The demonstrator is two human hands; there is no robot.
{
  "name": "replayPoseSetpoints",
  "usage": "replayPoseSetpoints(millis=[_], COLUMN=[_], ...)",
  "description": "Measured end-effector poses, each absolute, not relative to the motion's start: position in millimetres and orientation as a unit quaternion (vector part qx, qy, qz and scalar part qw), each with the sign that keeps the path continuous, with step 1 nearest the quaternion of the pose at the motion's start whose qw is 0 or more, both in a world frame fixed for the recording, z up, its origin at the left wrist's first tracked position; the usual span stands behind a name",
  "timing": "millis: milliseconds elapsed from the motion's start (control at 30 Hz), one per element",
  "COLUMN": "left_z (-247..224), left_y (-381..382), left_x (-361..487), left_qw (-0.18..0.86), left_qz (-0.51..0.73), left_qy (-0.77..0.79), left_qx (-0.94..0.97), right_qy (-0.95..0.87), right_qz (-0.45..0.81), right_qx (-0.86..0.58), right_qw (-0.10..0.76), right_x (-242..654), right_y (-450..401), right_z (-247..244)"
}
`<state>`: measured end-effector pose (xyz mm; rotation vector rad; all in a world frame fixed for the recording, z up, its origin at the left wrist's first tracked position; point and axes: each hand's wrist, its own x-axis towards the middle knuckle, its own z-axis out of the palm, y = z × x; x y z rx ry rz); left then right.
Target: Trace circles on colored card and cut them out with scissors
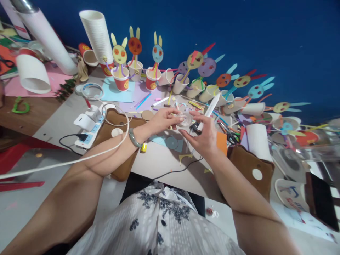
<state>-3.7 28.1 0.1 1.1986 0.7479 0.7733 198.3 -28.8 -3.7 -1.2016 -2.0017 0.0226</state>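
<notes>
My left hand [165, 121], with a bracelet at its wrist, pinches a small clear round thing, seemingly a roll of clear tape [186, 119], between thumb and fingers. Beside it my right hand [204, 134] has its fingers and thumb spread, fingertips close to the roll's right edge. Whether they touch it I cannot tell. Behind the right hand a long white tool [213, 106] slants upward. On the table below the hands lie a grey-blue paper disc [172, 142] and a yellow paper scrap [185, 158]. A small yellow tube [143, 147] lies near my left wrist.
Paper cups with rabbit-faced figures [120, 55] line the blue wall. A tall cup stack [95, 35] stands at the back left. A white power strip [90, 134] and cable [117, 145] lie left, brown cushions [249, 170] at both sides, scissors [233, 137] at right.
</notes>
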Motion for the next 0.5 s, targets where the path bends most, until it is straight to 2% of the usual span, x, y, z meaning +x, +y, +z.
replayPoseSetpoints(millis=[333, 500], left_z=[-1.9, -3.7], left_y=[31.3, 35.9], left_x=[-1.0, 2.0], left_qw=[0.679, 0.635], left_qz=[0.336, 0.393], left_qy=[0.358, 0.424], left_qx=[0.546, 0.513], right_qy=[-0.774, -0.76], right_qz=[0.035, 0.033], right_qx=[-0.507, -0.53], right_qw=[0.378, 0.375], right_x=[193.6, 210.1], right_y=[-15.8, -4.1], right_z=[1.8, -2.4])
